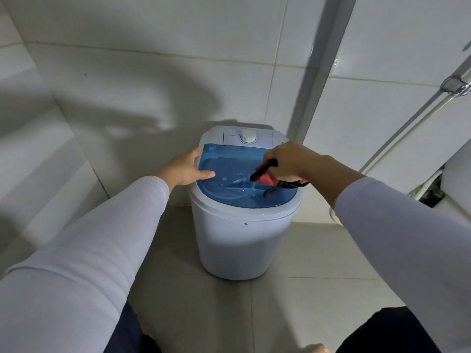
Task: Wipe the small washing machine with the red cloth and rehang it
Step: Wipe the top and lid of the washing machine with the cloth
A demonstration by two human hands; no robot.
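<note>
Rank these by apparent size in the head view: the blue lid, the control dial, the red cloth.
1. blue lid, clearly largest.
2. red cloth, though the right hand hides much of it, so its rank over the dial is unsure.
3. control dial.

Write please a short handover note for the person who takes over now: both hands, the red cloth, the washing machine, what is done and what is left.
Left hand: open, resting on the left rim of the washing machine, steadying it.
Right hand: shut on the red cloth, pressed to the blue lid at its right side.
Done: cloth taken, lid wiping under way; droplets remain on the lid.
Left: finish lid, control panel and body, then rehang the cloth; its hook is not in view.
</note>
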